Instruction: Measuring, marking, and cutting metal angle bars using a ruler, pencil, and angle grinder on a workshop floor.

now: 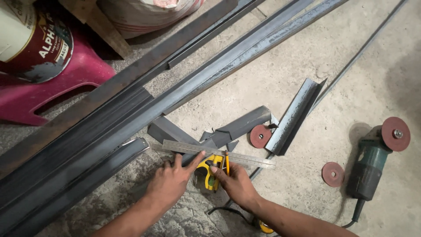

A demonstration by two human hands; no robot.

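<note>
- Left hand point(172, 179): fingers spread, palm down, fingertips pressing the steel ruler point(218, 154) flat; nothing gripped.
- Right hand point(235, 181): fingers pinched together on an orange pencil-like marker point(227, 163), its tip meeting the ruler's near edge.
- Steel ruler lies slanted across short cut pieces of angle iron point(239, 126) on the concrete floor point(307, 70).
- Yellow square stock point(208, 172) sits under the ruler, between the two hands, partly hidden.
- Long angle-iron bars point(131, 114) run diagonally from lower left to upper right, just beyond the left hand.
- Another short angle piece point(294, 115) leans to the right of the ruler; a red cutting disc point(260, 136) rests against it.
- Green angle grinder point(372, 160) with red disc mounted lies well to the right; a loose disc point(333, 174) lies beside it.
- Pink plastic stool point(57, 83) and paint can point(35, 39) at upper left.
</note>
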